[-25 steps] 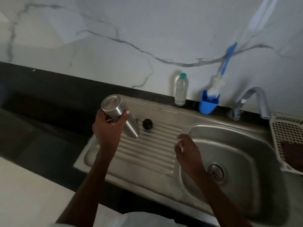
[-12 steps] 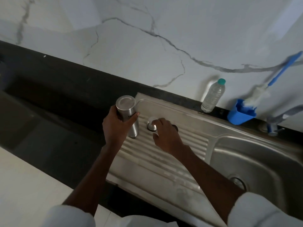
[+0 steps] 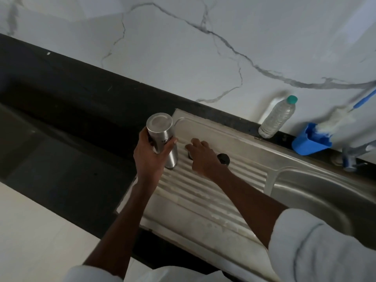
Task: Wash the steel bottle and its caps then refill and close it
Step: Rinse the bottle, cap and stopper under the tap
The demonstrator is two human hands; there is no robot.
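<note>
steel bottle point(image 3: 162, 137): brushed metal, satin sheen | drainboard point(image 3: 203, 192): ribbed dull stainless | far wall point(image 3: 183, 47): veined glossy marble | plastic bottle point(image 3: 277, 118): clear, ridged | holder point(image 3: 307, 142): blue plastic

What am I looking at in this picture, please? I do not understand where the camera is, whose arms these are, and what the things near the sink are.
There is no machine here. A person wears the camera on the head, so you look down at that person's own two arms. The left hand grips a steel bottle, turned upside down with its mouth on the ribbed draining board of a steel sink. The right hand reaches over a small cap lying there; whether it holds the cap cannot be seen. A black cap lies just beyond. By the wall stand a clear plastic bottle and a blue holder with a brush.
</note>
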